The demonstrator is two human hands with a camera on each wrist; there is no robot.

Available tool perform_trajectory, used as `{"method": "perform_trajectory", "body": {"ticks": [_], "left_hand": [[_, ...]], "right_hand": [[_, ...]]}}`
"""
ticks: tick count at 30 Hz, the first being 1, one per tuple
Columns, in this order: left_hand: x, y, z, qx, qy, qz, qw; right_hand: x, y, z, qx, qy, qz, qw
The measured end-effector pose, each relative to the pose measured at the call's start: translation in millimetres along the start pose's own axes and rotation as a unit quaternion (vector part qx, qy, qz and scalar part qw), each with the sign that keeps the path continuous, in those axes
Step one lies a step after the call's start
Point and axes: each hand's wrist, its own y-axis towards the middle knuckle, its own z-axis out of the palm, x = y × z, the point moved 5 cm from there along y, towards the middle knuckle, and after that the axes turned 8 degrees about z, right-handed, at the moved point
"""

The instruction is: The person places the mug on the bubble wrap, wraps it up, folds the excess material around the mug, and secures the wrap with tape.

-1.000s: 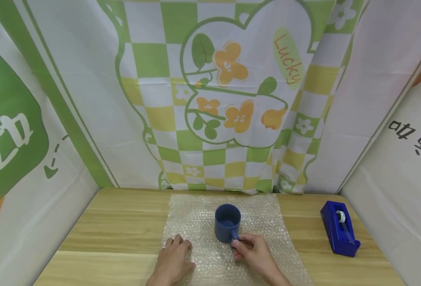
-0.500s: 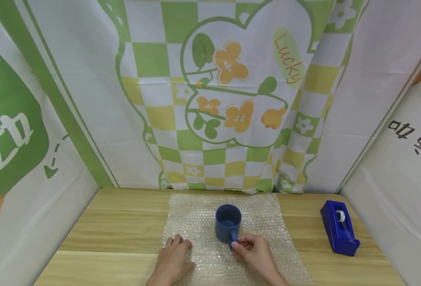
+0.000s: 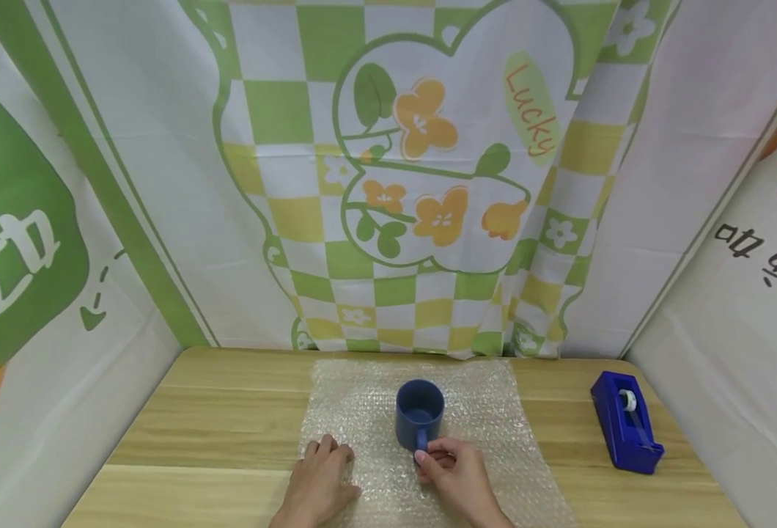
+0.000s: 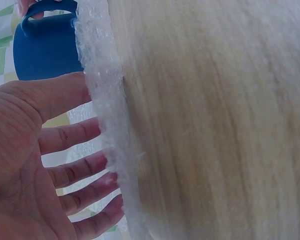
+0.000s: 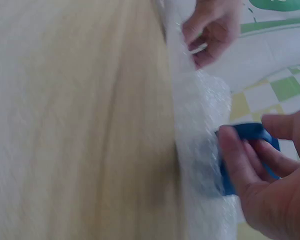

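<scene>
A blue mug (image 3: 418, 415) stands upright on a sheet of bubble wrap (image 3: 375, 396) in the head view, its handle turned toward the person. The right hand (image 3: 456, 475) pinches that handle between thumb and fingers; the right wrist view shows the right hand (image 5: 270, 175) at the mug's handle (image 5: 250, 131). Over the left part of the sheet, the left hand (image 3: 319, 480) rests palm down with its fingertips on the wrap. In the left wrist view, the left hand (image 4: 55, 155) has its fingers spread against the bubble wrap (image 4: 102, 65), beside the blue mug (image 4: 47, 47).
On the table's right side stands a blue tape dispenser (image 3: 626, 422) with a roll of clear tape. The wooden table (image 3: 217, 418) extends on both sides of the wrap. A patterned curtain (image 3: 402, 308) hangs behind the table's back edge, with printed cloth at both sides.
The mug's handle has swung a little to the left, toward the person, and the right hand has moved left with it. The left hand has stayed in place.
</scene>
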Motion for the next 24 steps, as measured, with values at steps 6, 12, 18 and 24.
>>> {"method": "perform_trajectory", "body": {"ticks": [6, 12, 18, 24], "left_hand": [[0.2, 0.2, 1.1, 0.000, -0.007, 0.000, 1.0000], [1.1, 0.2, 1.6, 0.010, -0.013, -0.004, 0.9999], [1.8, 1.2, 1.5, 0.015, -0.015, -0.005, 0.9998], [3.1, 1.8, 2.0, 0.015, -0.022, -0.005, 0.9996]], "right_hand": [[-0.4, -5.9, -30.7, 0.049, -0.174, -0.007, 0.9835], [-8.8, -14.3, -71.4, 0.128, -0.338, 0.007, 0.9323], [-15.1, -25.0, -93.9, 0.150, -0.436, -0.020, 0.8872], [-17.7, -32.4, -102.7, 0.154, -0.476, -0.041, 0.8648]]}}
